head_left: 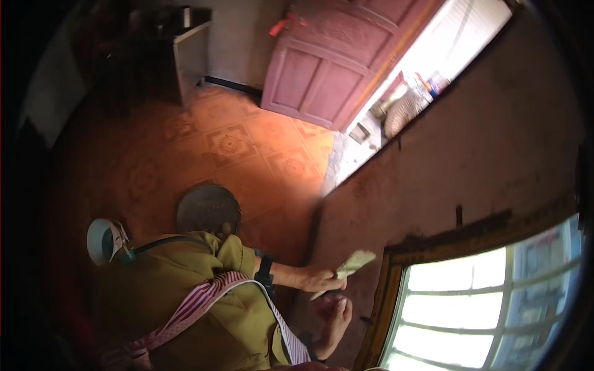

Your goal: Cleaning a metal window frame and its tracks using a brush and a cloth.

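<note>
My left hand (322,279), with a black band on its wrist, is closed on a pale green flat strip (355,264). The strip widens to a ragged far end, and a thin pale tip sticks out below the fingers. Its exact kind cannot be made out. Just below it, my right hand (337,320) has its fingers curled in, partly blurred; whatever they may hold is hidden. Both hands are close to the brownish wall (365,213), left of the window. An olive sleeve and a striped strap cover much of the lower left.
A dark round object (208,209) sits on the orange patterned floor (272,145), beside a light blue round container (101,241). A reddish panelled door (331,68) stands ajar, with a bulging sack (403,112) beyond it. A barred window (458,306) is at lower right.
</note>
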### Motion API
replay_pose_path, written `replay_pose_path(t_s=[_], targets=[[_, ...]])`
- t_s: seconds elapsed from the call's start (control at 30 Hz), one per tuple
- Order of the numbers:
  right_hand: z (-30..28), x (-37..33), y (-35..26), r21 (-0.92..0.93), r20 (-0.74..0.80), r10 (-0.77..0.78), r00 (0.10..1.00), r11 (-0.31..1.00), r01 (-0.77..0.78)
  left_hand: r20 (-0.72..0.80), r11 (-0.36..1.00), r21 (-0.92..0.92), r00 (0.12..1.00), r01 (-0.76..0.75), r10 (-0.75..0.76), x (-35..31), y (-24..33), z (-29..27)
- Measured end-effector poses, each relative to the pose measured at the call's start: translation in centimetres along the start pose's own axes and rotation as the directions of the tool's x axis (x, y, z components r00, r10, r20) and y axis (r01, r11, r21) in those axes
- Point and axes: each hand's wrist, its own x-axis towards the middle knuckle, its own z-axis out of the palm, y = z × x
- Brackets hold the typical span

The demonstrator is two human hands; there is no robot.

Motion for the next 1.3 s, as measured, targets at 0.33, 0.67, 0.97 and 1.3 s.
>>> replay_pose_path(t_s=[0.33, 0.67, 0.97, 1.3], targets=[[-1.9, -0.2, 10.3, 0.856, 0.02, 0.095, 0.995, 0.513, -0.067, 0.524, 0.995, -0.093, 0.852, 0.035, 0.018, -1.6, 4.4, 1.4], [-5.1, -11.1, -0.8, 0.226, -0.787, -0.136, 0.601, 0.843, 0.488, 0.613, 0.971, -0.175, 0.79, 0.164, -0.023, 2.5, 8.1, 1.5], [-14.5, -10.1, -3.5, -0.569, -0.775, -0.393, -0.495, 0.774, 0.277, 0.306, 0.982, -0.186, 0.952, 0.044, 0.016, 6.2, 3.0, -9.2], [-5.5, 3.5, 0.4, -0.582, -0.686, -0.593, 0.422, 0.795, 0.17, 0.266, 0.994, -0.11, 0.964, 0.0, 0.03, 4.9, 4.4, -8.6]])
